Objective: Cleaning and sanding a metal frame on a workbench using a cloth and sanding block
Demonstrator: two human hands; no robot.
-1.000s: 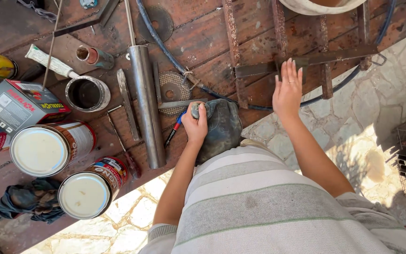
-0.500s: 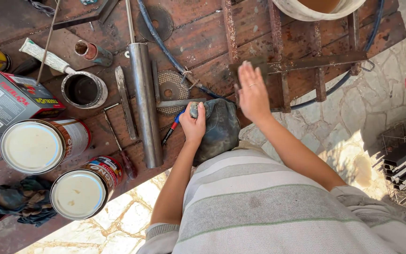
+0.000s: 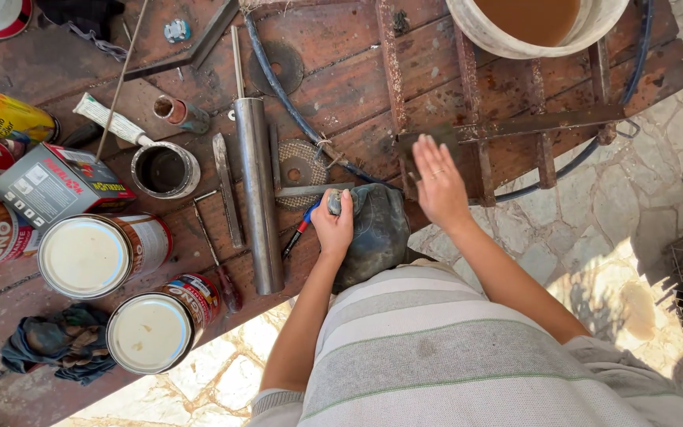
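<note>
— What's the left hand [image 3: 333,225] doing?
— It's clenched round a small grey object [image 3: 333,201], pressed against the dark cloth [image 3: 373,229] at the workbench [image 3: 341,47] edge.
— And the right hand [image 3: 439,183]?
— Released, fingers spread flat, at two o'clock from the cloth, over the rusty metal frame [image 3: 515,126].
— Anything nearby?
— A steel tube [image 3: 258,194] at nine o'clock.

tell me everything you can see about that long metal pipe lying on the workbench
The metal pipe is a plain round tube, dull grey and smooth, lying flat and running away from the person. A thinner rod sticks out of its far end. It rests on the rusty red workbench, between a flat metal bar on one side and a round wire-mesh disc on the other. The left hand is close by but not touching it.
</note>
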